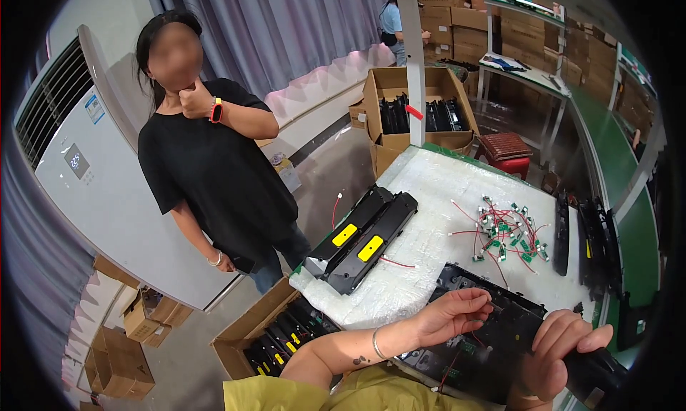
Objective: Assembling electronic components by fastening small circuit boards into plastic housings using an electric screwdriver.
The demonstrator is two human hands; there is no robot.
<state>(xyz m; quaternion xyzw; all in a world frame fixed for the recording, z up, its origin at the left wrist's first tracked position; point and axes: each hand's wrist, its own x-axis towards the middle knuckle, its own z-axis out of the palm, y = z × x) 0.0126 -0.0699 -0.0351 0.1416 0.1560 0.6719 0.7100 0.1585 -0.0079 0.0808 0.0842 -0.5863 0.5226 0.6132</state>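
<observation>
A black plastic housing (pixel 500 325) lies in front of me, with small green boards and thin red wires inside. Over its middle, the thumb and fingertips of my left hand (pixel 454 317) are pinched together; anything between them is too small to name. At the housing's right end my right hand (pixel 554 350) is closed, its fingers curled. Beside that hand is a dark rounded object (pixel 600 379); its kind is unclear, and the palm is hidden. Farther back lies a tangled pile of small green circuit boards (pixel 511 232) with red wires and white plugs.
Two black housings with yellow patches (pixel 357 247) rest at the table's left side. More black parts (pixel 589 243) stand at the right. A cardboard box (pixel 236 339) of black parts sits below left, another box (pixel 389 150) behind. A person in black (pixel 214 154) stands at the left.
</observation>
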